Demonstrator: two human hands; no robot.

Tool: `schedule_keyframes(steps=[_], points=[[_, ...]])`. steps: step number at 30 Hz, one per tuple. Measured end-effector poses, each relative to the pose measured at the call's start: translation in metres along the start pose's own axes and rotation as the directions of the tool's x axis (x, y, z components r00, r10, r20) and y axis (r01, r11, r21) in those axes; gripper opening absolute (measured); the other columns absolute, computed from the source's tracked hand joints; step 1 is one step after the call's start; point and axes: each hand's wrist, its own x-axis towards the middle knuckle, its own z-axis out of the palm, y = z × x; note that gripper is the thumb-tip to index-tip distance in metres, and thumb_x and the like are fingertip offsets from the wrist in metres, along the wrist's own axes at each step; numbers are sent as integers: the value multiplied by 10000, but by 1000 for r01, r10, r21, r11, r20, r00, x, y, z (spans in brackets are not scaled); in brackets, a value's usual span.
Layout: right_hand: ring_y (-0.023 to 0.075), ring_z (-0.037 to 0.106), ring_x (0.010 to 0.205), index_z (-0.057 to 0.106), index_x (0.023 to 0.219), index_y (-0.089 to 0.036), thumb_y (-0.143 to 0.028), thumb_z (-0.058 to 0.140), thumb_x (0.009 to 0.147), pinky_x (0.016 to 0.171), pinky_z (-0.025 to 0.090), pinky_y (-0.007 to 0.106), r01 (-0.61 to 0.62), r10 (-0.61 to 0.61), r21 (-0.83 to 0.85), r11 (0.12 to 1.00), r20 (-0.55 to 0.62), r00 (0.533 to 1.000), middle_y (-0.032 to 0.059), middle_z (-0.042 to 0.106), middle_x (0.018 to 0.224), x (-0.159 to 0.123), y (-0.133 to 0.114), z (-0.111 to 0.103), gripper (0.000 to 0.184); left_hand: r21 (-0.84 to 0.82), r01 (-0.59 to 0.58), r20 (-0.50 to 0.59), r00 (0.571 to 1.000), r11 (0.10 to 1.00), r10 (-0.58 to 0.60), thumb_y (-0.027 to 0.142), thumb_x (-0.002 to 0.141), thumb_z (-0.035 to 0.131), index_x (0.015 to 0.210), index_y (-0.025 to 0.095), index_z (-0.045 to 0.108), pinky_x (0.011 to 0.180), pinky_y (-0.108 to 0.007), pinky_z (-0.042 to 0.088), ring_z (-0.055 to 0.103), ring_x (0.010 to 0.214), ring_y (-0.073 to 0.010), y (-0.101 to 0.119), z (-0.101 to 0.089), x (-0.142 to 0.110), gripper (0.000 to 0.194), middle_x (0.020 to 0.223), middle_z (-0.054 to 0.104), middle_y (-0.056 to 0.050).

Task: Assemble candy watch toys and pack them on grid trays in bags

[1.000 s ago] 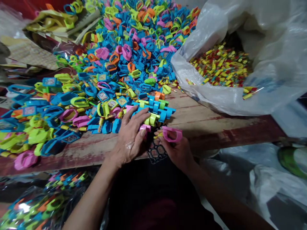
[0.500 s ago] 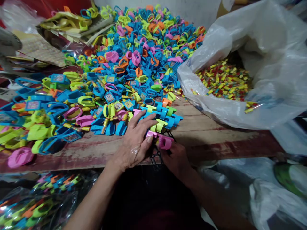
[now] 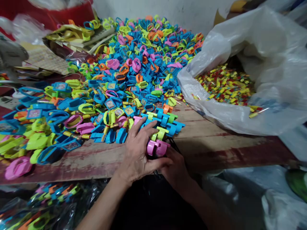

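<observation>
Near L, below the table edge, clear bags (image 3: pixel 69 212) w/ bright toys inside. Near R, below table level, pale plastic (image 3: pixel 275 204); contents unclear.

At the near edge, your L hand (image 3: pixel 139 153) is part open, fingers spread over the L side of the set of toys (image 3: pixel 165 123), thumb out R to touch your R hand (image 3: pixel 176 169). R hand's fingers are bent by the two pink toys (image 3: pixel 158 148) at the set's near end; tips hidden, can't tell how far open or if they grip. Set's mixed blue, green, orange & pink, in rows.

L of it, loose toy watches (image 3: pixel 85 127) & small tubes crowd the table (image 3: pixel 216 143). Near strip of wood is bare btwn them & the edge; open room also R of the set, up to the white sack (image 3: pixel 220 111). Sack's mouth is open, w/ yellow & red tubes (image 3: pixel 227 84) inside, one at its near rim.

Far: big heap of toys (image 3: pixel 144 54) by the wall (image 3: pixel 153 8); far L, paper (image 3: pixel 72 35) & red tub (image 3: pixel 69 16) w/ pale plastic.
</observation>
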Motion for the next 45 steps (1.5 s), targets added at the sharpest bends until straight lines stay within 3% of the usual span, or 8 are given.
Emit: schedule_keyframes(steps=[13,18,23,29,33,38,42,45], points=[[211,730,812,609,1096,-197,-84,399,867,730,616,304,67,-72,-44,997,-116,991,81,743,935,-1,2,7,331,63,6,-99,995,998,0,266,878,582,1206,214,510,1118,-573,338,331,1410,-318,-1,12,-3,339,1356,576,-111],[205,740,788,670,1076,-269,-234,492,926,660,616,280,19,-22,-122,992,-20,1000,33,763,952,0,22,-52,235,83,-55,-100,993,995,63,256,861,587,1253,216,476,1090,-574,366,323,1416,-328,-8,11,-7,409,1368,572,-116],[211,719,649,733,860,-249,-337,514,927,539,557,289,-70,54,-243,967,-69,996,18,769,803,76,82,-100,246,83,-33,-124,991,996,44,286,837,590,1255,235,486,1086,-585,358,351,1407,-341,-12,18,-9,434,1342,601,-104],[170,692,792,733,920,-175,-268,503,935,735,527,280,126,-126,15,992,185,975,43,758,888,206,124,-20,249,94,5,-188,982,996,12,454,870,549,1241,249,516,1104,-561,348,416,1377,-336,-15,26,-13,425,1290,640,-113],[148,652,826,721,953,-172,-141,517,907,745,481,248,398,-372,16,917,397,839,41,723,919,264,112,38,211,199,-19,-207,976,980,61,530,865,563,1195,299,570,1103,-531,364,491,1318,-321,-30,36,-18,403,1222,686,-72],[205,568,1016,679,1112,-199,-57,511,874,752,457,279,766,-499,-159,623,673,546,97,623,1125,292,103,84,324,301,-26,-168,982,953,80,397,873,634,1094,399,648,1106,-482,399,568,1240,-274,-44,46,-27,222,1155,719,25],[252,529,1052,679,1043,-162,-101,512,904,799,455,342,790,-466,-212,575,709,529,142,595,1095,295,109,112,227,253,42,-120,993,967,-12,364,851,664,1124,419,639,1083,-490,415,581,1227,-286,-40,49,-29,279,1153,719,30],[256,543,1006,671,984,-155,-116,516,906,806,446,366,784,-453,-204,586,720,526,138,603,1062,298,108,117,178,162,42,-258,966,986,2,376,843,641,1139,374,608,1114,-510,351,546,1268,-293,-33,47,-22,298,1145,719,3]])
